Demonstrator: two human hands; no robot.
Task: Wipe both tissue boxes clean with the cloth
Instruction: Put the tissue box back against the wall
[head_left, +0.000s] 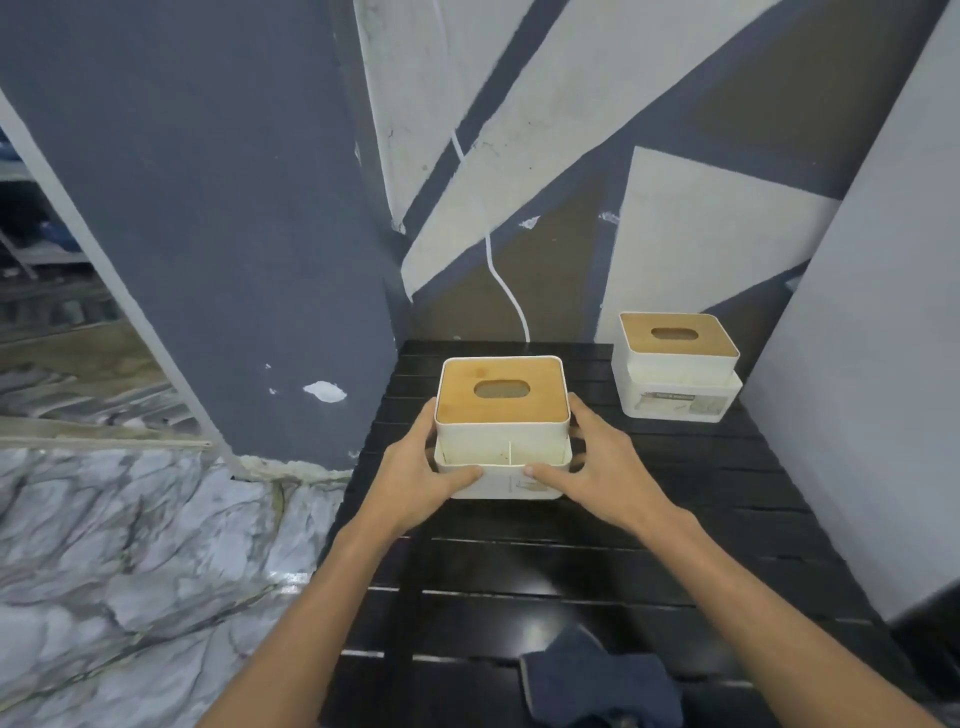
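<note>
Tissue boxes sit on a black slatted table (675, 519) set against a painted wall (208, 208), beside a marble-patterned floor (130, 545). A person grips the near tissue box (501, 415), white with a wooden lid, between the left hand (415, 478) and right hand (597, 467), thumbs on its front. The second tissue box (675, 364) stands well apart at the back right. A dark blue cloth (602, 680) lies crumpled at the table's near edge.

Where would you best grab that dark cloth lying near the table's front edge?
Pinch the cloth from above at its raised fold, likely with the right hand. It lies crumpled on the slatted table, so the bump gives fingers something to close on.
</note>
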